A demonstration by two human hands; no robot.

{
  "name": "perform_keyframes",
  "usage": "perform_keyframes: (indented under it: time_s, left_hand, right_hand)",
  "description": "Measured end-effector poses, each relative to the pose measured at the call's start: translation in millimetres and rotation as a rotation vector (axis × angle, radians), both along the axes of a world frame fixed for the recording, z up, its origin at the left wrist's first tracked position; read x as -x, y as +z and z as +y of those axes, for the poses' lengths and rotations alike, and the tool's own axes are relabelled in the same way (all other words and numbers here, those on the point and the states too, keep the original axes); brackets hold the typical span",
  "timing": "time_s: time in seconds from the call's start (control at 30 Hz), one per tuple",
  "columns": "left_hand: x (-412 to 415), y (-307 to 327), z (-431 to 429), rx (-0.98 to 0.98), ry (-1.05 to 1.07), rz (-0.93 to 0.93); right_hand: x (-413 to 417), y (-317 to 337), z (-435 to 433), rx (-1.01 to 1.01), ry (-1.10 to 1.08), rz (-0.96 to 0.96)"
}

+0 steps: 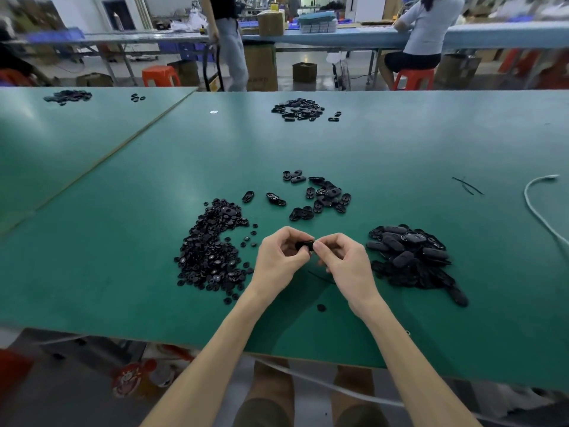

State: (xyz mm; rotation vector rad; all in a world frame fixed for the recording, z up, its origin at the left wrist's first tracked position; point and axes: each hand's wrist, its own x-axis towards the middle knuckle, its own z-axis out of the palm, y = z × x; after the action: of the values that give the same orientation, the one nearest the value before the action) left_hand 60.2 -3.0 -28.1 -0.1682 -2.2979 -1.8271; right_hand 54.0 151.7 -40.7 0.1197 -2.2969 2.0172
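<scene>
Both my hands meet above the green table [400,155], a little in front of its near edge. My left hand [280,260] and my right hand [341,260] pinch one small black plastic part [304,245] between their fingertips. To the left lies a heap of small round black pieces [209,251]. A pile of larger black oval shells [409,254] lies to the right. Behind the hands, more oval parts [323,195] are scattered loosely.
Another heap of black parts [298,110] lies far back on the table, and one more [68,96] at the far left. A white cable [535,208] curls at the right edge. One round piece [321,307] lies between my forearms. People work at benches behind.
</scene>
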Motion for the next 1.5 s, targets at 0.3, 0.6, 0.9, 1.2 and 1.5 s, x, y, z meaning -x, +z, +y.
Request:
perform_keyframes:
  time_s: [0.3,0.6,0.9,1.2,1.5]
  left_hand:
    - [0,-3,-1,-0.047,-0.015,-0.023]
    - [2,-4,-3,-0.113,-0.084,-0.026]
    - [5,-5,-2,-0.091,-0.053,0.005]
    - [26,45,35,0.065,-0.093,0.081]
    - [47,48,104,0.306,-0.294,-0.014]
  right_hand:
    - [-2,0,0,0.006,-0.010,-0.008]
    - [-2,0,1,0.055,-0.053,-0.002]
    - [-2,2,0,0.070,-0.048,-0.015]
    - [-2,4,-2,0.032,-0.057,0.001]
    - [-4,7,-1,0.183,-0.154,-0.020]
